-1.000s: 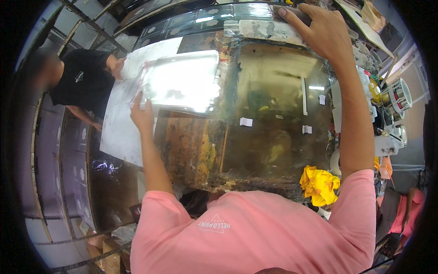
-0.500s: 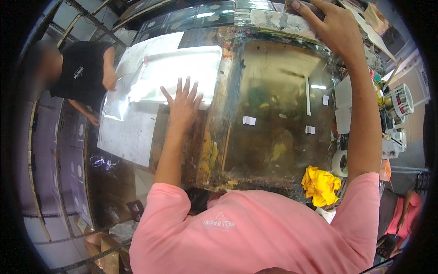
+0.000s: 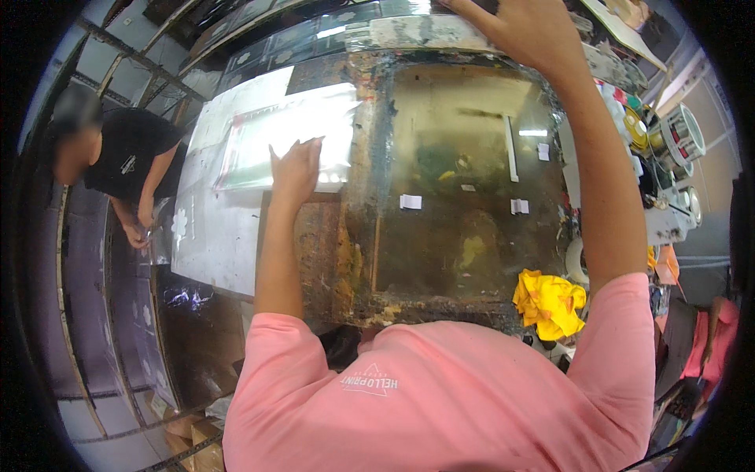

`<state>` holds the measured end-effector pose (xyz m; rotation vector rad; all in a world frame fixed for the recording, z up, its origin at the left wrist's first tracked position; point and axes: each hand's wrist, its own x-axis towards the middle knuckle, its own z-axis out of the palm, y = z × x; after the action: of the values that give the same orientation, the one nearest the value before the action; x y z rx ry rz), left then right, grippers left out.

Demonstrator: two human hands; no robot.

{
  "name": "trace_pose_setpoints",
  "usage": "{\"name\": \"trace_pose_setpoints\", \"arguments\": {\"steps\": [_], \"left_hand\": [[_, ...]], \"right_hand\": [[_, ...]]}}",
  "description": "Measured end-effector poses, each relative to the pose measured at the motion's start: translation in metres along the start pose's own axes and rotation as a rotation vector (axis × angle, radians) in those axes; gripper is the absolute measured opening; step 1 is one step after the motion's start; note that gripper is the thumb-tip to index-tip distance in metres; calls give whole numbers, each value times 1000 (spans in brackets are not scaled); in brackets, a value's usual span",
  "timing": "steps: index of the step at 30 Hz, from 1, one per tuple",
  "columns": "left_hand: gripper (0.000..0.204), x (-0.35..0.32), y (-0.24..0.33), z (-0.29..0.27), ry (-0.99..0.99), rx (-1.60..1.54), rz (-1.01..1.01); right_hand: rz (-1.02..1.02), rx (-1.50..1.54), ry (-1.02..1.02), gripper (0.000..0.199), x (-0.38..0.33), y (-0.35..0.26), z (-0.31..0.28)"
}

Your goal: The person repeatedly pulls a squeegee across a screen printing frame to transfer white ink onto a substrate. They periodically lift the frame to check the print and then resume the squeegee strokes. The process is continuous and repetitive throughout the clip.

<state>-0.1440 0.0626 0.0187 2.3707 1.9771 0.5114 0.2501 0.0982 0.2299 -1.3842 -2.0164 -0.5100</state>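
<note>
My left hand [image 3: 294, 175] rests over a stack of shiny clear plastic sheets or bags [image 3: 244, 153]. Its thumb stands apart from the bent fingers, and nothing shows between them. White board or paper [image 3: 228, 244] lies beneath the stack. At the top edge my right hand [image 3: 535, 35] reaches to the far bar of a framed screen, its thumb stretched left; the other fingers are cut off by the picture. The bar is pale and paint-stained [image 3: 429, 33]. Right of the stack spreads a stained glassy panel [image 3: 448, 236] with small white tape pieces [image 3: 410, 202] on it.
A crumpled yellow cloth [image 3: 549, 304] lies at the near right corner. Paint cans [image 3: 678, 138] and a tape roll [image 3: 576, 259] stand along the right side. On the left, another person in black [image 3: 130, 153] handles clear plastic. Metal racks [image 3: 67, 291] line the left.
My left hand has gone from spread fingers to bent ones over the plastic stack. The right hand has shifted left and up, partly out of view. The other person's hands have come together lower down.
</note>
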Motion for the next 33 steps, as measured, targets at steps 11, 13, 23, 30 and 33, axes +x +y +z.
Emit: {"name": "trace_pose_setpoints", "arguments": {"steps": [11,13,23,30,33], "left_hand": [[121,-26,225,125,-241,-56,447],[127,-22,244,135,-291,-108,484],[128,-35,268,146,-145,-135,578],[125,-33,268,144,-123,-162,586],[122,-36,267,146,-114,-161,587]], "right_hand": [[-8,39,-91,75,2,3,-6],[-13,61,-99,75,1,4,-5],[-16,-53,-39,74,12,13,9],[-3,0,-36,78,13,11,4],[7,14,-26,78,11,7,4]]}}
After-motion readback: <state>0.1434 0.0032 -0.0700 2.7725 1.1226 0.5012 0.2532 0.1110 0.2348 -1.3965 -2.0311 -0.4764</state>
